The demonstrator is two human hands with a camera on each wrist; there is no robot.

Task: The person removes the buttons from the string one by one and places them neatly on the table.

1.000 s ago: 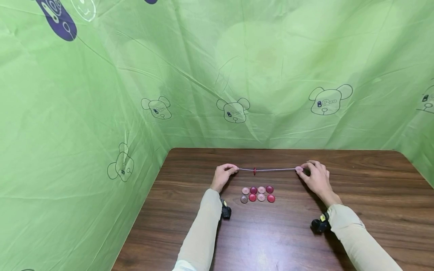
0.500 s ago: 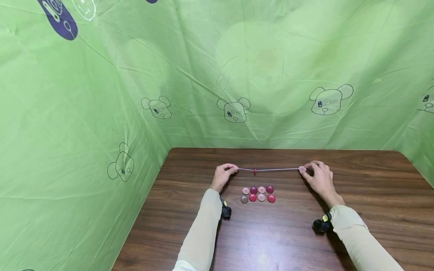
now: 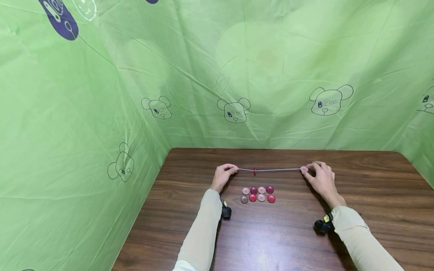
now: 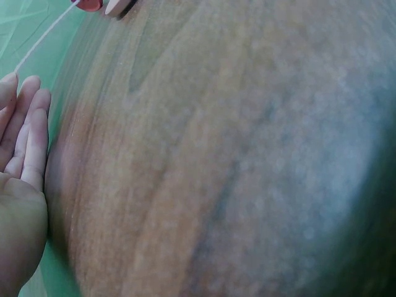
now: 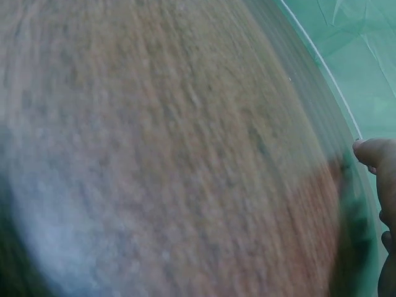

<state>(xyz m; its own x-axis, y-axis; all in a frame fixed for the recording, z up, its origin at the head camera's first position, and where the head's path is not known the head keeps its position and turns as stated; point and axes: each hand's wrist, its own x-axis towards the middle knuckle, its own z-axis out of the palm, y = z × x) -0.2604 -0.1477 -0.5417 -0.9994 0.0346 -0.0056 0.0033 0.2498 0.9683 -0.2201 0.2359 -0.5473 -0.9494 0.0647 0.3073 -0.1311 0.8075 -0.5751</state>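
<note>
My left hand (image 3: 223, 176) pinches one end of a thin pale string (image 3: 278, 170) between thumb and fingertips. The string runs nearly straight above the wooden table to my right hand (image 3: 322, 178). At the right fingertips a pale pink button (image 3: 304, 169) shows, pinched at the string's other end. One red button (image 3: 255, 171) stands edge-on on the string, nearer the left hand. In the left wrist view the string (image 4: 43, 40) leads from the fingertips up to a red button (image 4: 90, 5). Only part of the right hand (image 5: 383, 179) shows in the right wrist view.
Two rows of pink, red and purplish buttons (image 3: 261, 190) lie on the brown table (image 3: 271, 233) between the forearms. A green cloth (image 3: 264, 67) with printed bear heads hangs behind the table and at its left. Each wrist carries a black camera (image 3: 323, 225).
My right hand has moved a little to the right with the pale pink button, and the visible stretch of string is longer. The left hand and the red button have stayed in place.
</note>
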